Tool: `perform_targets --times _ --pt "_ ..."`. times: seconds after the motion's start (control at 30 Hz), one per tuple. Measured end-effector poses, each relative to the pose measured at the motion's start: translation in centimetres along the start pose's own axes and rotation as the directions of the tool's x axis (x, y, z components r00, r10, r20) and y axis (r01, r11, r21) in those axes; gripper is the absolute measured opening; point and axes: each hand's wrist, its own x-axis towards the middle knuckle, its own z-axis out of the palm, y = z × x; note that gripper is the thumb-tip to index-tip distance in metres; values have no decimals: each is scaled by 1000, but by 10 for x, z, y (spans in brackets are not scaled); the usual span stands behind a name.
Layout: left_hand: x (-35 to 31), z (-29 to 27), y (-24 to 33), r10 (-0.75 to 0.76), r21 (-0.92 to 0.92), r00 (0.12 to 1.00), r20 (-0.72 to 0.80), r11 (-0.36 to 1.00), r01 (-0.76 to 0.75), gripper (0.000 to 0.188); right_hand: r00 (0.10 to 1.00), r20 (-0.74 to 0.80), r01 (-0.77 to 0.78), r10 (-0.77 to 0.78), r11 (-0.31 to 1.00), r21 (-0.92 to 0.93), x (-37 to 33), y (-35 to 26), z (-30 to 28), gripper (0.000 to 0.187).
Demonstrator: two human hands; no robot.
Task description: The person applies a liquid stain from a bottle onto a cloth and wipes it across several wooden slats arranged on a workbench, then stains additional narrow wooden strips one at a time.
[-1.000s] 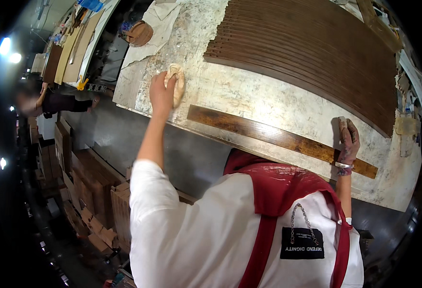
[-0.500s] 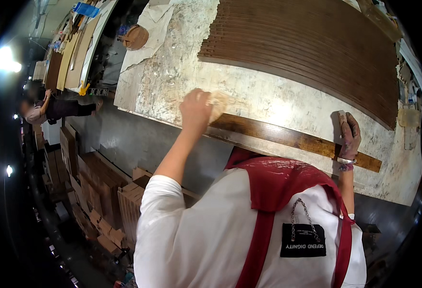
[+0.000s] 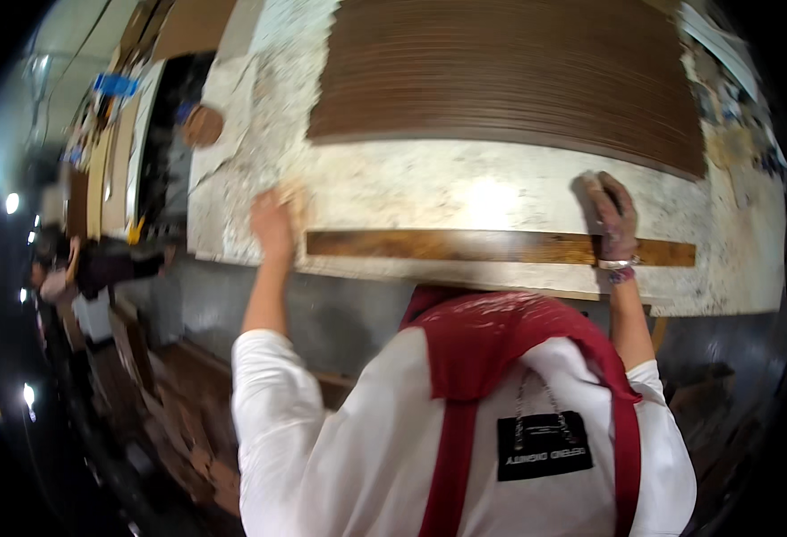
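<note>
A long, glossy brown wood strip (image 3: pixel 447 244) lies along the near edge of the worktable, its grain running lengthwise. Just past its left end, my left hand (image 3: pixel 273 224) is closed on a pale, crumpled cloth (image 3: pixel 298 204), which is blurred by motion. Dark stains cover my right hand (image 3: pixel 615 222), which reaches across the strip near its right end, with the wrist above the wood. Its fingers bend around something small and pale at their tips, too unclear to name.
Dark brown ridged strips (image 3: pixel 510 80) lie side by side across the far part of the stained white worktable (image 3: pixel 411 183). A round brown container (image 3: pixel 203 126) stands at the far left. Another person (image 3: pixel 76 268) is off to the left, beside other work surfaces.
My left hand has swept leftward with the cloth, off the strip's left end, which now shows. The whole view has turned and shifted. My right hand stays across the strip.
</note>
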Motion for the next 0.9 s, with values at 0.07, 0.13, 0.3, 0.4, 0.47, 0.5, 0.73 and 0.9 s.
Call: perform_targets --times 0.07,0.13,0.3,0.4,0.47,0.5,0.73,0.9 --pt "16 -1 -52 -27 -148 982 185 987 55 29 991 45 120 -122 992 50 11 26 -8 43" --pt "45 -12 -32 -116 -341 979 168 925 168 42 998 -62 -8 8 1000 -10 6 7 5 31" --pt "76 -66 109 234 -283 935 -265 909 -307 65 979 38 206 -202 966 -155 6 -4 4 31" --pt "85 -91 257 490 -278 848 -201 801 -529 72 991 -61 115 -117 993 -34 5 -5 -2 37" --pt "74 -92 312 572 -219 820 -23 797 -563 76 995 -94 33 -23 994 100 2 -3 -5 37" --pt "72 -91 329 612 -211 787 72 781 -588 77 993 -118 29 -12 989 142 1 -4 -8 37" --pt "61 -72 314 750 -335 658 -71 603 -724 57 964 -264 48 -20 994 98 -46 -38 -78 34" --pt "76 -79 355 772 -433 627 -101 534 -726 54 915 -403 95 -16 980 177 -46 -28 -128 36"
